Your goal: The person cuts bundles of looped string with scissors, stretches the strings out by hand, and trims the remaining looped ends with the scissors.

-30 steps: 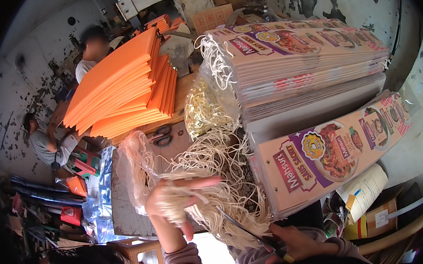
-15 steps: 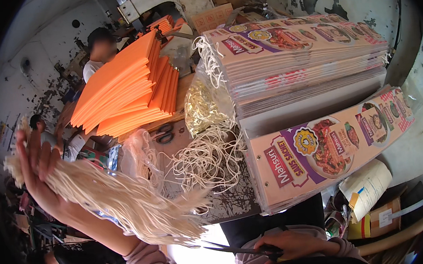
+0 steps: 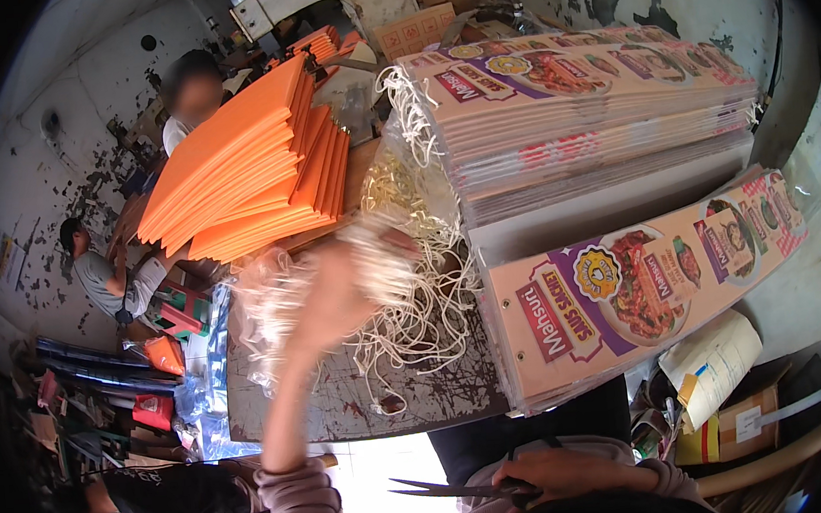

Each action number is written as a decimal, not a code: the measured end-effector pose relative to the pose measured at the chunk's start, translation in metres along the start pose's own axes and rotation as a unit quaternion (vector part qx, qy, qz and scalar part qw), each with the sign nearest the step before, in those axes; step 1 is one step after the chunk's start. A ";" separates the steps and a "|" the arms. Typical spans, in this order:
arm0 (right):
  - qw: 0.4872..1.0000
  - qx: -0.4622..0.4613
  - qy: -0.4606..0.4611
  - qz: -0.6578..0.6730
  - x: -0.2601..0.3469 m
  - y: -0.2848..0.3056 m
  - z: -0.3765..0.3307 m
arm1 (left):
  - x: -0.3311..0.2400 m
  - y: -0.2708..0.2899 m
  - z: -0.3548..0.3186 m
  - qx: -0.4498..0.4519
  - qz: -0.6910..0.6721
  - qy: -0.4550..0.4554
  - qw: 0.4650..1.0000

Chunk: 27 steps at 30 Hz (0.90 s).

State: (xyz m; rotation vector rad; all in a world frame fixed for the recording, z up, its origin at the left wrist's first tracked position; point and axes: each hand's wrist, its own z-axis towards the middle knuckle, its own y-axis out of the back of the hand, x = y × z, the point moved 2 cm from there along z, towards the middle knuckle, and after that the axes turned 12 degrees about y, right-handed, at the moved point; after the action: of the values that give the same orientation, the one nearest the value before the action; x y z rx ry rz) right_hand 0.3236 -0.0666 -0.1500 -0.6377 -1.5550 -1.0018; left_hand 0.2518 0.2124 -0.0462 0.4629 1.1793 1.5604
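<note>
- Head view, single frame; a person works at a worn, dark table [image 3: 345, 406].
- Left hand [image 3: 336, 296] is raised over the table, arm reaching up from the lower edge. It is closed around a bunch of white cords [image 3: 382, 259]; the bunch is motion-blurred, so finger detail is unclear.
- Loose pile of white cords [image 3: 416, 324] lies on the table just below and to the right of the left hand, some strands trailing toward the near table edge.
- Right hand [image 3: 562, 471] sits low, close to the body, gripping the handles of scissors [image 3: 448, 490]. Blades point toward the person's left and look nearly closed.
- Printed cardboard sheets [image 3: 625, 288], pink and purple with food pictures, lie in a long stack at the right of the cords, touching the pile's edge.
- Taller stack of printed sheets [image 3: 592, 117] stands behind, with white cord loops hanging at its left end.
- Orange sheets [image 3: 250, 173] are stacked at the far left of the table.
- Clear plastic bag [image 3: 260, 307] lies beside the cords, left.
- Two other people are at the far left, beyond the table.
</note>
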 end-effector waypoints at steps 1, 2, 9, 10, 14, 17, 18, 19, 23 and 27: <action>1.000 0.015 -0.002 0.011 0.001 0.001 0.003 | -0.023 -0.019 -0.001 0.139 0.093 0.075 0.983; 1.000 0.019 -0.002 0.010 -0.002 -0.001 0.003 | -0.023 -0.047 -0.006 0.180 0.011 0.070 0.981; 0.999 0.027 -0.029 0.014 -0.012 0.002 0.001 | -0.024 -0.095 -0.015 0.142 -0.045 0.032 0.988; 0.998 0.056 -0.033 0.007 -0.016 0.003 0.003 | -0.026 -0.094 -0.014 0.149 -0.051 0.032 0.987; 0.997 0.067 -0.034 0.011 -0.017 -0.003 0.012 | -0.008 -0.081 -0.015 0.124 -0.140 0.031 0.982; 0.997 0.070 -0.010 -0.020 -0.007 0.003 0.015 | 0.007 -0.024 -0.004 0.058 -0.342 0.128 0.929; 0.997 0.074 -0.022 -0.006 -0.010 0.007 0.017 | 0.020 -0.007 0.000 0.016 -0.397 0.187 0.899; 0.997 0.075 -0.033 0.008 -0.012 0.010 0.017 | 0.012 0.026 0.007 -0.106 -0.323 0.196 0.920; 0.996 0.083 -0.035 -0.013 -0.020 0.004 0.020 | 0.032 0.144 -0.004 -0.256 -0.525 0.159 0.796; 0.996 0.080 0.005 -0.025 -0.031 -0.004 0.023 | 0.052 0.255 -0.010 -0.182 -0.616 0.045 0.765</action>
State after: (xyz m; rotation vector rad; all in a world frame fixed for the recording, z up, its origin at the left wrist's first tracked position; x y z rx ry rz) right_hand 0.3157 -0.0450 -0.1810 -0.4841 -1.6314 -0.9050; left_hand 0.0957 0.2711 0.1543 -0.6026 0.8578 0.5725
